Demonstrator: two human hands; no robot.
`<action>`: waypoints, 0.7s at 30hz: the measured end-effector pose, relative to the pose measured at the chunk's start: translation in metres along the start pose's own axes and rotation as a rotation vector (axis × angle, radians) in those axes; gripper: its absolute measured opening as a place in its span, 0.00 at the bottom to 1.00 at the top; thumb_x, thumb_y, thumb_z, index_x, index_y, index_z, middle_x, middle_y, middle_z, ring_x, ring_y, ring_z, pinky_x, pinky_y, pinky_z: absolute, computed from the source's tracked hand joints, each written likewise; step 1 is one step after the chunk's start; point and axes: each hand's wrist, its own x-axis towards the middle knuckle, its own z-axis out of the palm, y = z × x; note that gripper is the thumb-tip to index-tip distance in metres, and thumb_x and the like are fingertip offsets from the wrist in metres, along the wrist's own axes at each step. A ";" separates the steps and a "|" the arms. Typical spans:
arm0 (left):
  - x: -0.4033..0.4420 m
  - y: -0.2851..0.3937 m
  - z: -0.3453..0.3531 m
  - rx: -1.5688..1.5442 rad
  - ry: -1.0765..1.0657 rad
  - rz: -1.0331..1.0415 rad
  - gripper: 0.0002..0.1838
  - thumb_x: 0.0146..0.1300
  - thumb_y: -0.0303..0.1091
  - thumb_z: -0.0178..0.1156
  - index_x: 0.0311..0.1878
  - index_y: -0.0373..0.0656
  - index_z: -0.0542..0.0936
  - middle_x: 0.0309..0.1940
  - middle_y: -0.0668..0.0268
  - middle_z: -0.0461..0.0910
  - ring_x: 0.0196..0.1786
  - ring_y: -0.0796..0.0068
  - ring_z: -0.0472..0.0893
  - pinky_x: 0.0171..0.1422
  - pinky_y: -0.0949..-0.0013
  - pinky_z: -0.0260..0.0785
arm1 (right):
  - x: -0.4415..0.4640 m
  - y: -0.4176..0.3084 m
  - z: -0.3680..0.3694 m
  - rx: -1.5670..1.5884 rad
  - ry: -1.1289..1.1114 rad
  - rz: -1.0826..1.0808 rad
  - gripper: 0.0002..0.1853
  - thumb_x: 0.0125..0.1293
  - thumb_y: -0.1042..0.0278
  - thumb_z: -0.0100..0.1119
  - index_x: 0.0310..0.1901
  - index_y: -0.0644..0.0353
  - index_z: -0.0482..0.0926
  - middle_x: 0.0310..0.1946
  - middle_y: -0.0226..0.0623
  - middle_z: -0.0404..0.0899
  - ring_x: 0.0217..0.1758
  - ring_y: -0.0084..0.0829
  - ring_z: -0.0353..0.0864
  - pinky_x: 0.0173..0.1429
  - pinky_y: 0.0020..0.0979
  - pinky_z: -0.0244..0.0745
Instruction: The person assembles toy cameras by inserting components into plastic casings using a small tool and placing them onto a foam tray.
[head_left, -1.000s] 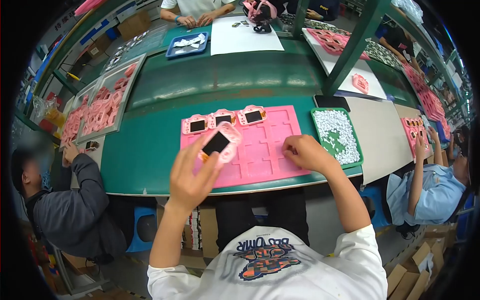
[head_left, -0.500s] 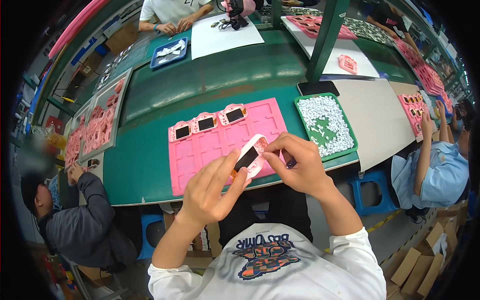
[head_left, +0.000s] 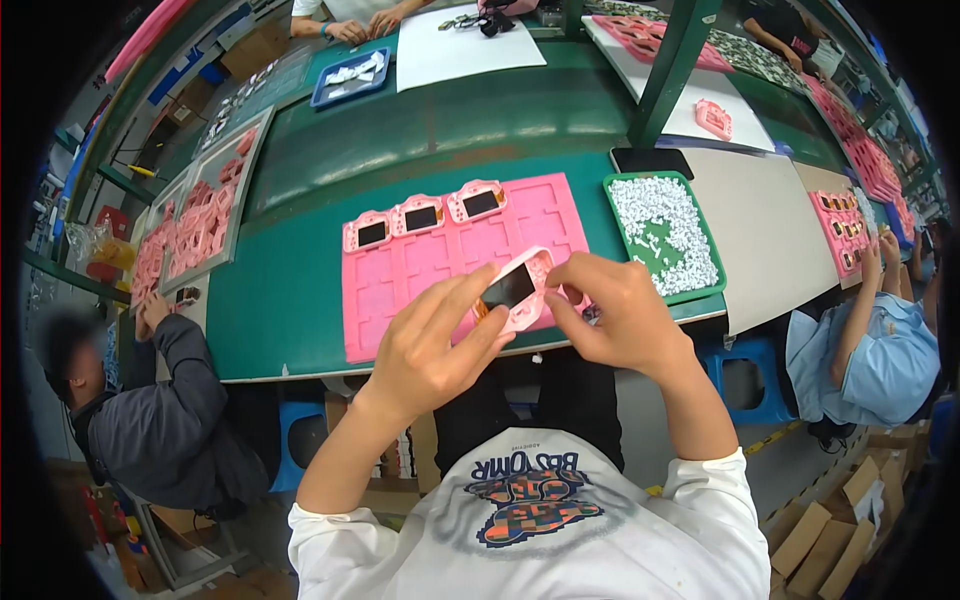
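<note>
My left hand (head_left: 425, 350) holds a pink plastic casing (head_left: 538, 266) with a dark screen, tilted over the near edge of a pink moulded tray (head_left: 400, 285). The thumb and fingers grip its left end, where an orange strip shows. At the casing's right end, my right hand (head_left: 632, 312) has thumb and forefinger pinched together; anything between them is too small to make out. Three similar casings with screens, a left one (head_left: 370, 233), a middle one (head_left: 418, 215) and a right one (head_left: 478, 202), lie along the tray's far row.
A green tray (head_left: 703, 293) of small white pieces stands to the right, a dark flat phone-like object (head_left: 650, 162) behind it. Pink parts (head_left: 205, 225) fill frames at left. A blue tray (head_left: 318, 98) sits across the bench. A green post (head_left: 672, 75) rises behind. Co-workers sit on both sides.
The camera view has shifted slightly, so the bench appears higher. My hands still hold the casing, now turned a little, with the right fingertips still at its right end.
</note>
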 end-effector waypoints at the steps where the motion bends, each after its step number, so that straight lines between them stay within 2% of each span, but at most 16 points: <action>1: -0.002 0.000 0.000 -0.014 -0.005 -0.024 0.11 0.54 0.27 0.76 0.40 0.38 0.85 0.62 0.50 0.83 0.49 0.59 0.86 0.48 0.64 0.83 | 0.000 0.003 0.002 0.044 0.019 -0.001 0.11 0.56 0.82 0.66 0.42 0.61 0.85 0.29 0.34 0.82 0.23 0.31 0.75 0.29 0.29 0.68; 4: -0.003 -0.004 0.004 -0.047 -0.013 -0.068 0.11 0.55 0.26 0.75 0.40 0.38 0.85 0.63 0.51 0.82 0.49 0.59 0.86 0.50 0.63 0.82 | 0.000 0.011 0.007 0.127 0.060 0.002 0.14 0.55 0.80 0.66 0.45 0.60 0.85 0.32 0.35 0.85 0.24 0.33 0.78 0.30 0.31 0.72; 8: -0.008 -0.008 0.009 -0.026 -0.057 -0.162 0.10 0.56 0.26 0.75 0.41 0.37 0.86 0.63 0.50 0.82 0.49 0.58 0.85 0.52 0.61 0.81 | -0.003 0.019 0.017 0.138 0.093 0.029 0.12 0.58 0.83 0.64 0.43 0.62 0.85 0.31 0.33 0.81 0.23 0.26 0.68 0.30 0.26 0.64; 10: -0.018 -0.021 0.017 -0.052 -0.062 -0.224 0.11 0.56 0.26 0.75 0.42 0.36 0.87 0.62 0.51 0.82 0.50 0.57 0.85 0.52 0.61 0.80 | -0.012 0.031 0.022 0.165 0.174 0.138 0.10 0.61 0.83 0.63 0.44 0.63 0.86 0.31 0.32 0.82 0.24 0.23 0.66 0.31 0.24 0.62; 13: -0.037 -0.020 0.014 -0.128 -0.069 -0.326 0.11 0.55 0.25 0.76 0.42 0.36 0.88 0.63 0.52 0.82 0.52 0.57 0.84 0.53 0.60 0.80 | -0.036 0.031 0.015 0.210 0.115 0.257 0.09 0.64 0.83 0.62 0.44 0.63 0.86 0.32 0.32 0.82 0.24 0.22 0.65 0.31 0.23 0.61; 16: -0.049 -0.021 0.019 -0.152 -0.060 -0.362 0.12 0.55 0.25 0.76 0.43 0.36 0.89 0.63 0.52 0.82 0.54 0.57 0.84 0.55 0.60 0.80 | -0.046 0.041 0.006 0.148 0.109 0.290 0.08 0.66 0.82 0.62 0.44 0.63 0.86 0.33 0.31 0.83 0.25 0.21 0.65 0.31 0.23 0.60; 19: -0.062 -0.026 0.017 -0.163 -0.057 -0.394 0.12 0.55 0.24 0.77 0.43 0.36 0.90 0.63 0.53 0.83 0.55 0.57 0.84 0.56 0.60 0.80 | -0.051 0.060 -0.012 -0.064 0.194 0.392 0.07 0.69 0.77 0.63 0.45 0.62 0.87 0.35 0.31 0.84 0.28 0.21 0.67 0.33 0.24 0.62; 21: -0.077 -0.037 0.018 -0.158 -0.041 -0.489 0.12 0.56 0.23 0.76 0.44 0.36 0.90 0.64 0.53 0.83 0.56 0.57 0.84 0.58 0.61 0.80 | -0.054 0.080 -0.026 -0.104 0.219 0.399 0.08 0.69 0.76 0.63 0.47 0.61 0.87 0.35 0.31 0.83 0.28 0.21 0.67 0.34 0.24 0.62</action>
